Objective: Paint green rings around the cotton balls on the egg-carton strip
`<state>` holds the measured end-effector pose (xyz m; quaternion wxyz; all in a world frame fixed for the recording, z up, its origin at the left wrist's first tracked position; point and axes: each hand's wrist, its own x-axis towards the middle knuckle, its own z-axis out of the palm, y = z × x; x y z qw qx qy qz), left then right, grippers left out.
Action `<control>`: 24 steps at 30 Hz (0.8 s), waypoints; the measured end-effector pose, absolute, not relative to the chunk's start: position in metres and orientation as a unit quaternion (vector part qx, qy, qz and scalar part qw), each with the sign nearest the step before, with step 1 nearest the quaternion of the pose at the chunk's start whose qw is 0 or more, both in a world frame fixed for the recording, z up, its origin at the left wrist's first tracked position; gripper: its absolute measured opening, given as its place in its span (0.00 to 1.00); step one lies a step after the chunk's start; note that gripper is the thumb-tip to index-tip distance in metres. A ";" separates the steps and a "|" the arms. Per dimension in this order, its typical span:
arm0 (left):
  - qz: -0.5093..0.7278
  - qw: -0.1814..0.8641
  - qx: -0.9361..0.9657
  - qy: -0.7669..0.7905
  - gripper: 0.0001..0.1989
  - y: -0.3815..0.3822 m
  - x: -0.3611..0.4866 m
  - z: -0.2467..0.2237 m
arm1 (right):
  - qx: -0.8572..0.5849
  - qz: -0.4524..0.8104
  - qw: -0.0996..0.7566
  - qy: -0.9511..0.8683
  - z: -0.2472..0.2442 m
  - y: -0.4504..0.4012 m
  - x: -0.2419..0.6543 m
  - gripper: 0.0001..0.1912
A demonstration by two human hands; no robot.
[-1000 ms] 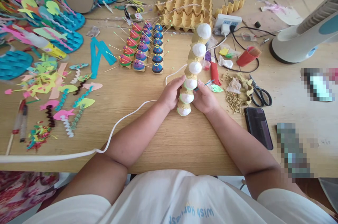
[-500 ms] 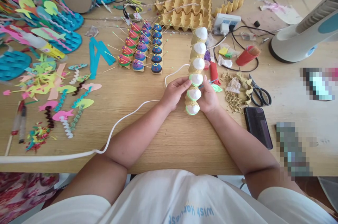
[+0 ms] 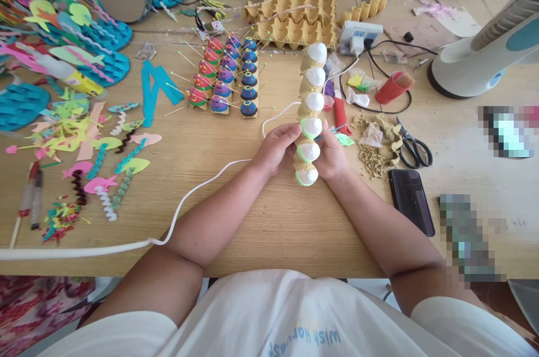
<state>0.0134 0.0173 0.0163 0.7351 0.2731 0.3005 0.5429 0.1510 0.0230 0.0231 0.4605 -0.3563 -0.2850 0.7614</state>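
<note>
An upright strip of egg-carton cups (image 3: 309,85) is held in front of me. White caps cover its cups, and bright green edging shows around the lowest several. My left hand (image 3: 275,149) grips the strip's left side, thumb against a green-edged cup. My right hand (image 3: 332,154) is closed at the strip's right side, with a thin blue stick (image 3: 340,128) crossing its fingertips. Its other fingers are partly hidden behind the strip. Farther off on the table stand painted egg-carton strips (image 3: 226,74) in red, purple and dark blue, with pins stuck in their sides.
Right of my hands lie scissors (image 3: 415,146), a phone (image 3: 411,202), carton scraps (image 3: 381,143) and a red cup (image 3: 393,88). Behind are egg trays (image 3: 295,17) and a power strip (image 3: 361,34). Paper fish (image 3: 101,184) spread leftward. A white cable (image 3: 185,200) passes over my left forearm.
The strip has shifted very slightly left, its lower end a little nearer me. Both hands keep nearly the same position beside it.
</note>
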 end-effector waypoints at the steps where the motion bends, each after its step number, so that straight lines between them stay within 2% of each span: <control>1: 0.548 0.731 0.274 0.300 0.18 0.018 0.013 0.015 | -0.353 0.761 0.462 -0.288 0.023 0.023 0.151 0.22; 14: 0.549 0.726 0.274 0.311 0.14 0.017 0.014 0.021 | -0.343 0.766 0.461 -0.288 0.021 0.024 0.151 0.21; 24: 0.551 0.723 0.300 0.288 0.23 0.017 0.014 0.018 | -0.359 0.769 0.466 -0.249 0.027 0.023 0.150 0.17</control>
